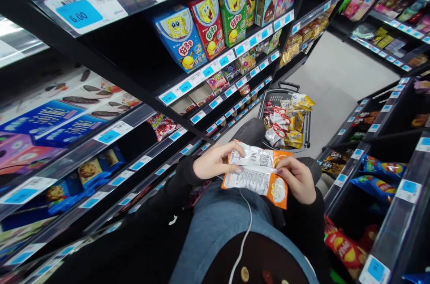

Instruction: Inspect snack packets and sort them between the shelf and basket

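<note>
An orange and white snack bag (251, 178) lies spread between my two hands over my lap, its printed back facing up. My left hand (217, 161) grips the bag's left side, thumb on top near the white centre seam. At the other side my right hand (298, 178) pinches the bag by its right part, with the thumb near the seam's end. On the floor just beyond my knees stands a grey shopping basket (306, 129) with several red, white and yellow snack bags (285, 120) in it.
Black shelves with price tags (208, 71) rise close on my left, holding cartoon snack boxes (206, 24). Low bins on the right hold bagged chips (344, 248). Pale floor (339, 64) runs ahead between the shelves. A white cable (247, 230) hangs down my front.
</note>
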Tool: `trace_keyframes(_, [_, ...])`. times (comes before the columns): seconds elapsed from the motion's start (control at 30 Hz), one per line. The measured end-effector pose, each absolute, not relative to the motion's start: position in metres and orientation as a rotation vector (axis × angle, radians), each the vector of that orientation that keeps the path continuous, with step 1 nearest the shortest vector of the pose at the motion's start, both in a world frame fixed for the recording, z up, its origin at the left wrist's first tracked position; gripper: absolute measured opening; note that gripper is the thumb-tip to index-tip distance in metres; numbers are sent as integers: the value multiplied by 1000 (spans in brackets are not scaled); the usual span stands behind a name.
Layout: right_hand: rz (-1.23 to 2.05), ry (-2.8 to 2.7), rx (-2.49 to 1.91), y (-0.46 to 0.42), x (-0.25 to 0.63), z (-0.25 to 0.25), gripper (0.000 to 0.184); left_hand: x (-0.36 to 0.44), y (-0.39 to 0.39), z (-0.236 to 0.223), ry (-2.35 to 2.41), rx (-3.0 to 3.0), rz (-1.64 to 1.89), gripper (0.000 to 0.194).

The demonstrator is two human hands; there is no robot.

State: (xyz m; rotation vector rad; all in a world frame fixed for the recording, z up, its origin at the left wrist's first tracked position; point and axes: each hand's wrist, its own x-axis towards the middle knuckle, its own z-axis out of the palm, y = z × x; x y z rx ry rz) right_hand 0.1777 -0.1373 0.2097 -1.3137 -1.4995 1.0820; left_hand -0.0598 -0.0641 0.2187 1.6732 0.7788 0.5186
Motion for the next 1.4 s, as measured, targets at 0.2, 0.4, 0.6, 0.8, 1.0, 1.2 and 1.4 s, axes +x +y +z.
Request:
trace_keyframes(0.2, [1073,-1253,-1230,-140,180,199,20,-55,-76,215,814,1901,603,16])
trace_keyframes(0.4, [1095,-1252,-1196,-140,183,197,20,-46,-80,219,912,1930,691,19])
trace_keyframes(0.6, [1188,-1230,-1171,-140,184,199,32,-36,-83,212,880,1329,947,29])
trace_keyframes(0.8, [1154,-1132,-1252,-144,181,204,38,-36,-79,216,774,1299,831,45])
trace_keyframes(1.0, [998,-932,-1261,-143,174,192,68,-26,-73,201,792,1094,756,65])
trace_keyframes(1.2, [960,-917,-1294,-142,166,186,65,-18,-89,168,864,836,717,51])
trace_keyframes(1.4, [796,-937,-1214,-146,164,173,58,-15,-86,169,912,839,834,55])
